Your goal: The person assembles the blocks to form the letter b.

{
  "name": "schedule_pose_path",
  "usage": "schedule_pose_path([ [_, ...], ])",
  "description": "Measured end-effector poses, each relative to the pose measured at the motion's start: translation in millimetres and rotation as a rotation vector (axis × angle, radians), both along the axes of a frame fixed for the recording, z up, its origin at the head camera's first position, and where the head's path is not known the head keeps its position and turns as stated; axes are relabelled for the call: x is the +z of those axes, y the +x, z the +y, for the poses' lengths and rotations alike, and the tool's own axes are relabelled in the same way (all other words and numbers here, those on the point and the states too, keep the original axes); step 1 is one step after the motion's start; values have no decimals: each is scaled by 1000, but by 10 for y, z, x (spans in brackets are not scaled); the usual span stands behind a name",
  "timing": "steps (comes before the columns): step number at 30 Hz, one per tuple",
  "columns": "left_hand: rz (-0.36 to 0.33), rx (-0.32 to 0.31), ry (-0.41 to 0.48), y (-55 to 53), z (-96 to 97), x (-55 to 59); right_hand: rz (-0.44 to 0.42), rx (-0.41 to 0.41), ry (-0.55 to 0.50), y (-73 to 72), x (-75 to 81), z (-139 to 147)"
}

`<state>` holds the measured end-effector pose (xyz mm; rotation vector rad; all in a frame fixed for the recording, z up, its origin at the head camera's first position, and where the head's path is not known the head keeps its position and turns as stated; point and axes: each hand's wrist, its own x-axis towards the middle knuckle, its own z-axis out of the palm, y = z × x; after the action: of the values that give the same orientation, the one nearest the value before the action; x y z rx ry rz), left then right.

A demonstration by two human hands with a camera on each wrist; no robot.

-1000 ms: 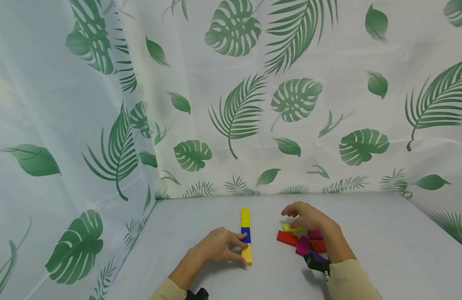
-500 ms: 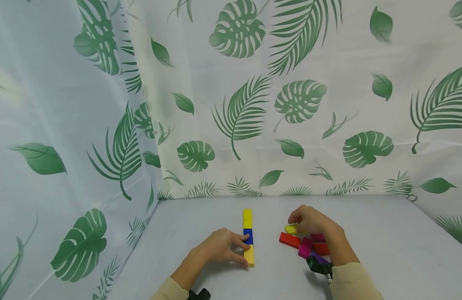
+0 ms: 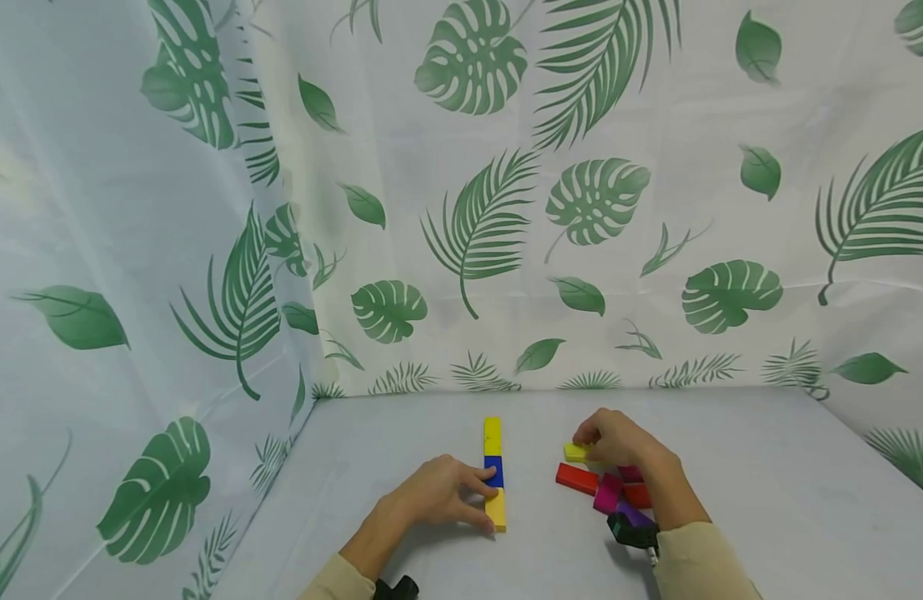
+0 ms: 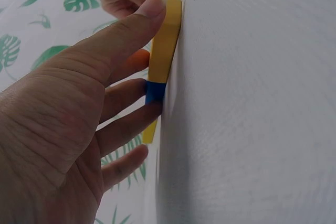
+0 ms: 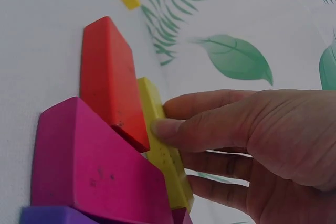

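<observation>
Three blocks stand end to end in a row in the head view: a yellow block (image 3: 493, 435) at the far end, a blue block (image 3: 494, 462) in the middle and a deeper yellow block (image 3: 495, 514) nearest. From the left side, my left hand (image 3: 433, 490) touches the row with fairly straight fingers, its thumb (image 4: 153, 4) at the near block's end. To the right, my right hand (image 3: 619, 439) pinches a bright yellow block (image 3: 575, 452) between thumb and fingers. The right wrist view shows this block (image 5: 170, 169) beside the red and magenta ones.
Around the right hand lie a red block (image 3: 577, 478), a magenta block (image 3: 607, 493), a purple block (image 3: 635, 514) and a second red block (image 3: 638, 497), partly covered by the wrist. A leaf-patterned curtain (image 3: 499, 350) bounds the white table (image 3: 401, 425) behind.
My right fingers have come down and closed on the bright yellow block, which has shifted slightly. The left hand and the row stay as they were; the head view sways a little.
</observation>
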<state>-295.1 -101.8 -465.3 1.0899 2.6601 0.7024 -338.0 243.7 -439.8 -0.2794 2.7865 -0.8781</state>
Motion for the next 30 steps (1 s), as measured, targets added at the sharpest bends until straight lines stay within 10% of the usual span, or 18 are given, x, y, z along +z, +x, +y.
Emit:
schedule_pose_path([
  [30,-22,20,-2,-5,4,4,40,-11,36,11,-72,-165],
])
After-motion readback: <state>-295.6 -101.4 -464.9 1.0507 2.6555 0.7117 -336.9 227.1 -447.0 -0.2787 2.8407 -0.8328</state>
